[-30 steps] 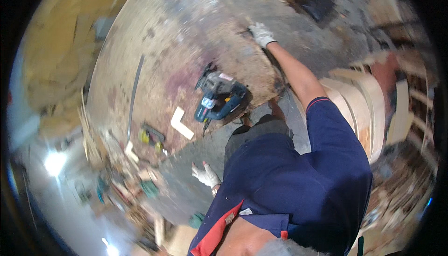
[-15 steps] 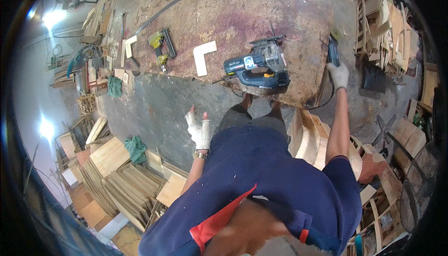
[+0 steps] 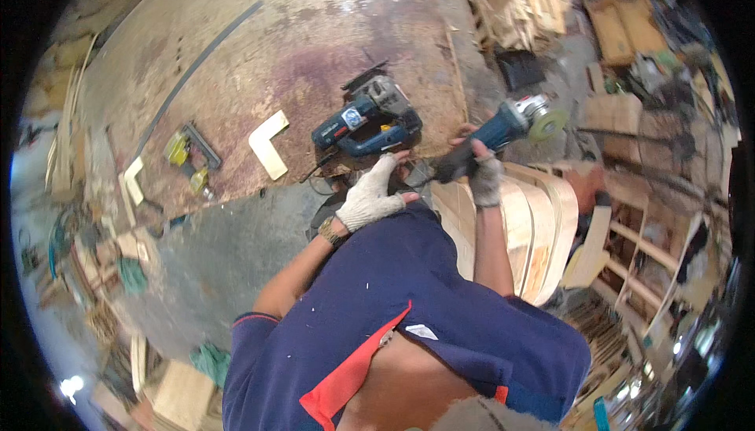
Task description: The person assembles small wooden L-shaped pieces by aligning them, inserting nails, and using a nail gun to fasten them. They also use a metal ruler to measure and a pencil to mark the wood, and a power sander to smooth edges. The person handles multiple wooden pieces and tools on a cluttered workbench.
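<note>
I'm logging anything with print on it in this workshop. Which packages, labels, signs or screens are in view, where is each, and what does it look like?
Label on the blue circular saw: a small pale round patch on its body, on the worn wooden bench.
White tag: a small rectangle on the person's dark blue shirt.
No packages, signs or screens can be made out.

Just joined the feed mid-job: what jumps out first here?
The right hand grips a blue angle grinder with a greenish disc, held above curved plywood pieces. The gloved left hand sits at the workbench edge, just below a blue circular saw; a pale L-shaped offcut lies to the saw's left.
</note>
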Demonstrator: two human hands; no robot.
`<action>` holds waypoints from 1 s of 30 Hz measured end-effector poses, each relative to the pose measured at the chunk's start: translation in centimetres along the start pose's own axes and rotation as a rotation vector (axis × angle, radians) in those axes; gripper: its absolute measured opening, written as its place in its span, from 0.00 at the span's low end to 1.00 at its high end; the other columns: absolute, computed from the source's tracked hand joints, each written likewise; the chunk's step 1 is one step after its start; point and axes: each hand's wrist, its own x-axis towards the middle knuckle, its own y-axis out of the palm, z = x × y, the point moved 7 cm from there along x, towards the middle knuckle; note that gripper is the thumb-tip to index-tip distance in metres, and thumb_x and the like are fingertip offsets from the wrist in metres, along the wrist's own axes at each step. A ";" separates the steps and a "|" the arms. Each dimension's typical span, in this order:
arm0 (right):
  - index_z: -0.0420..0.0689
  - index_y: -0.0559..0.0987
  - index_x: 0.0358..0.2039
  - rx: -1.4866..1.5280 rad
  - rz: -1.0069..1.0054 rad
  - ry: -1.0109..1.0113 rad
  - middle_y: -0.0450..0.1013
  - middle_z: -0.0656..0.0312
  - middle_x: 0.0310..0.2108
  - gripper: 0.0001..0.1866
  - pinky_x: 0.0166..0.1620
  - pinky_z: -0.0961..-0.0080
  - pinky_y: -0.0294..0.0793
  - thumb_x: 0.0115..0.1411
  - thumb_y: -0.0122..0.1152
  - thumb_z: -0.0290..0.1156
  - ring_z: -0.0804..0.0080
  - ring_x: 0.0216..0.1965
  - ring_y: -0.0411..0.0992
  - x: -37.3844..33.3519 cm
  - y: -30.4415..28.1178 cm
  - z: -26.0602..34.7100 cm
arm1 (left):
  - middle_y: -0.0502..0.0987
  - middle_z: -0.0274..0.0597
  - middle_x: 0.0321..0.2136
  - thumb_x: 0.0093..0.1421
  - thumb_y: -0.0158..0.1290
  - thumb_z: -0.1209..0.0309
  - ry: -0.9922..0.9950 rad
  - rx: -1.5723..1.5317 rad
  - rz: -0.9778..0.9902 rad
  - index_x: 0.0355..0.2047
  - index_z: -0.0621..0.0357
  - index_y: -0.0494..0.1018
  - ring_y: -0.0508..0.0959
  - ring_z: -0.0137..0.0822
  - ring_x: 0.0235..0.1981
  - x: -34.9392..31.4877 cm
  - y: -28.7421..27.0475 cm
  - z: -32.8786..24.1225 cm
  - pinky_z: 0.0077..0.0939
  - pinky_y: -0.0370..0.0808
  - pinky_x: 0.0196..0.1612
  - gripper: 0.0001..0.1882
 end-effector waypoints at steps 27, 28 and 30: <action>0.39 0.75 0.47 -0.001 0.383 0.343 0.78 0.54 0.33 0.38 0.35 0.66 0.83 0.67 0.47 0.68 0.63 0.30 0.80 1.1 23.8 -8.5 | 0.73 0.55 0.58 0.47 0.71 0.64 -0.074 -0.457 -0.303 0.70 0.66 0.53 0.73 0.43 0.60 -4.7 -6.3 6.0 0.34 0.68 0.65 0.55; 0.39 0.75 0.48 -0.007 0.406 0.371 0.78 0.53 0.34 0.39 0.36 0.66 0.83 0.66 0.48 0.69 0.63 0.31 0.79 1.4 23.9 -8.8 | 0.72 0.55 0.58 0.48 0.71 0.64 -0.060 -0.453 -0.319 0.70 0.66 0.53 0.72 0.43 0.60 -4.7 -6.5 6.0 0.34 0.67 0.65 0.55; 0.38 0.75 0.50 -0.007 0.434 0.432 0.78 0.52 0.36 0.41 0.38 0.65 0.84 0.64 0.51 0.70 0.62 0.33 0.79 1.4 23.7 -9.3 | 0.75 0.53 0.54 0.49 0.72 0.64 -0.001 -0.666 -0.283 0.69 0.66 0.54 0.75 0.41 0.56 -5.1 -6.2 5.9 0.34 0.71 0.61 0.53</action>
